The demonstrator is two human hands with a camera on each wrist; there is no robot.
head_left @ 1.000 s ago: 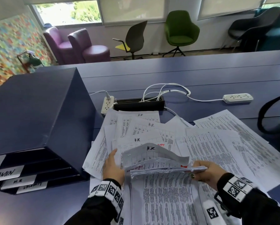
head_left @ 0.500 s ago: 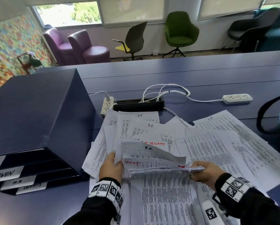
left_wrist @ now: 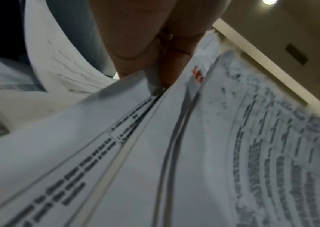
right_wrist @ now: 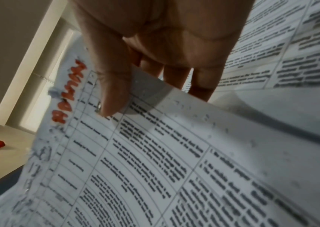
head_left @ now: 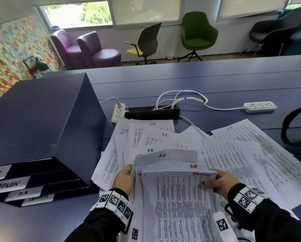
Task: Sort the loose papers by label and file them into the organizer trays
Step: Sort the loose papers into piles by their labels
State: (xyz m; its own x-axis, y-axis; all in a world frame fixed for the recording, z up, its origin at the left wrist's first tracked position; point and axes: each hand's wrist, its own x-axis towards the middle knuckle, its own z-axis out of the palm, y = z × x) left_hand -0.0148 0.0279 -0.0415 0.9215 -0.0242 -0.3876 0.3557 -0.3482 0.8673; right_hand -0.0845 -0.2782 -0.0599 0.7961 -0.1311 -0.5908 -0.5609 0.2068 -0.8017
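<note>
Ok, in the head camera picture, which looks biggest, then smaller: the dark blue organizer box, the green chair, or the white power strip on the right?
1. Dark blue organizer box, though it is nearest.
2. Green chair, far off.
3. White power strip.

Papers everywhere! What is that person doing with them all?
Sorting them. Both hands hold a stack of papers over the desk: the left hand grips its left edge, the right hand pinches its right corner. More papers marked H.R. lie spread behind. The organizer with labelled trays stands to the left.
</note>
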